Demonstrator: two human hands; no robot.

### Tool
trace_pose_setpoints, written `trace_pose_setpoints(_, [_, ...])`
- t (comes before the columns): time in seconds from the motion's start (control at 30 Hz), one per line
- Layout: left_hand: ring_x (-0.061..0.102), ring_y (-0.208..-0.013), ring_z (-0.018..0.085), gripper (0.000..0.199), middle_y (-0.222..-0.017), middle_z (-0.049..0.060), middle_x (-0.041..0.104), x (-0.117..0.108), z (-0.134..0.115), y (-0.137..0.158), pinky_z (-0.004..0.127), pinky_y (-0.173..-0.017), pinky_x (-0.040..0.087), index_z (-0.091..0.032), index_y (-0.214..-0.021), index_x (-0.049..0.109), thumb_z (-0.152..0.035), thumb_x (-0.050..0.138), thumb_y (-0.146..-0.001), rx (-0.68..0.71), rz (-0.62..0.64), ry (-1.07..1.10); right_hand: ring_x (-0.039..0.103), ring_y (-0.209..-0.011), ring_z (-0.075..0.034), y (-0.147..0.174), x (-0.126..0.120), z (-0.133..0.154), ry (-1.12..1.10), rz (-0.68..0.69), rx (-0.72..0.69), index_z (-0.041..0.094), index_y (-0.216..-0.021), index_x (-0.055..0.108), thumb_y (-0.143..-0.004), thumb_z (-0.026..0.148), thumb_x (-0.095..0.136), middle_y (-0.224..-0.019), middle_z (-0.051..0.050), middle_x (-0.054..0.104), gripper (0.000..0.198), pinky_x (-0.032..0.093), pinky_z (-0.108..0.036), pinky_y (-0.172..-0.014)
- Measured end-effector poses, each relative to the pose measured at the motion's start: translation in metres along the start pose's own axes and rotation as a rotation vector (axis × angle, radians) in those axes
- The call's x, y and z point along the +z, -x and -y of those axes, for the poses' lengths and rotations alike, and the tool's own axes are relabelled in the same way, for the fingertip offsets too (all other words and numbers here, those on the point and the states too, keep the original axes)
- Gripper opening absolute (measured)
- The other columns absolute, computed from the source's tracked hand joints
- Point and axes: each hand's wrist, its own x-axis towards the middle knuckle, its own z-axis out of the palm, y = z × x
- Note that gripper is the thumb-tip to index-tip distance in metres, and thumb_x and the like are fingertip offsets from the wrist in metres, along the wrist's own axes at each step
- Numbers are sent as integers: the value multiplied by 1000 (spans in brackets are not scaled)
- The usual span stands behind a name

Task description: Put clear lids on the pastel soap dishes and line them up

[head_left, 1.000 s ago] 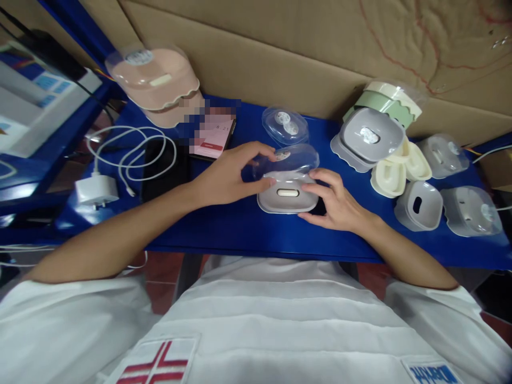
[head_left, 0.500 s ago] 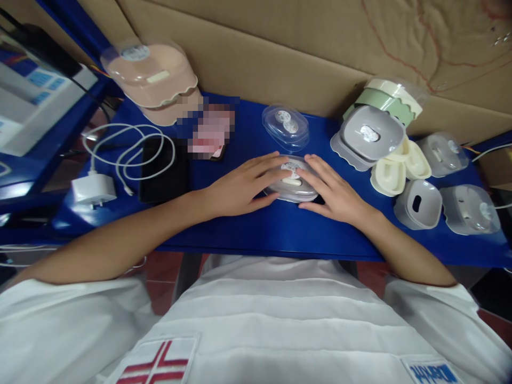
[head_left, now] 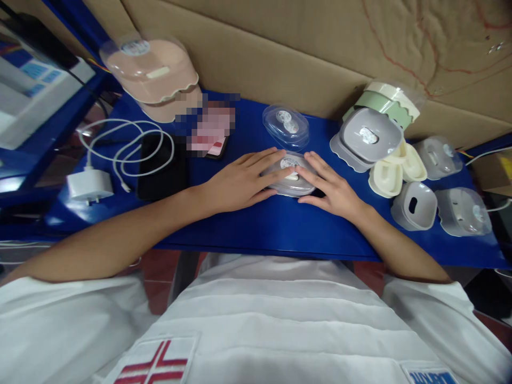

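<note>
A small grey plastic box (head_left: 298,188) with a clear lid and round sticker lies at the middle of the blue table. My left hand (head_left: 246,180) holds its left end, with the thumb at the front edge and the other fingers spread over the lid and back edge. At the right end my right hand (head_left: 334,186) has the same hold. Both index fingers press on the lid's top near a pale oval piece (head_left: 293,174). My hands cover both ends of the box. Just behind it lie clear lids (head_left: 285,133) with stickers, apart from my hands.
Pink boxes (head_left: 154,72) are stacked at back left, near a phone (head_left: 218,146), a black object (head_left: 160,178) and a white charger (head_left: 90,184). To the right stand a grey box (head_left: 374,133), cream pieces (head_left: 386,177) and another grey box (head_left: 418,205). Cardboard (head_left: 256,64) lines the back.
The hands and the box sit slightly higher in the view, and the right index fingertip has shifted a little on the lid. The hold is otherwise the same.
</note>
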Motion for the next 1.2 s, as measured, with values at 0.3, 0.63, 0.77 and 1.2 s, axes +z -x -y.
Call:
trace_pose_setpoints(0.3, [69,-123,39,39,-137,20,70,-35,-7,4,53,-102,55,-18,-134,70,-38,68,-101,-45,-17,-215,21,-170,-42,-85,-8,-33,153,-81,180,32,-175,31,-110,63,45,-183,-9,25,74,25,-73,-135])
trace_pose_setpoints(0.63, [71,-110,37,34,-118,18,74,-27,-5,2,49,-93,58,-17,-122,74,-44,69,-101,-114,-63,-195,50,-151,-47,-41,11,-27,254,-82,327,26,-165,48,-105,66,55,-170,-19,47,72,47,-73,-119])
trace_pose_setpoints(0.77, [71,-115,36,41,-121,18,73,-16,0,0,47,-94,61,-18,-139,68,-41,61,-106,-247,-107,-197,52,-149,-45,-7,-2,-7,247,-142,354,29,-161,53,-103,67,59,-166,-18,50,69,46,-71,-121])
trace_pose_setpoints(1.2, [50,-155,43,58,-174,25,39,-4,-11,2,61,-119,50,-20,-166,48,-24,54,-108,-171,-11,-41,56,-142,-44,-9,-39,-10,414,-210,496,19,-155,56,-112,49,39,-155,-21,60,56,45,-67,-118])
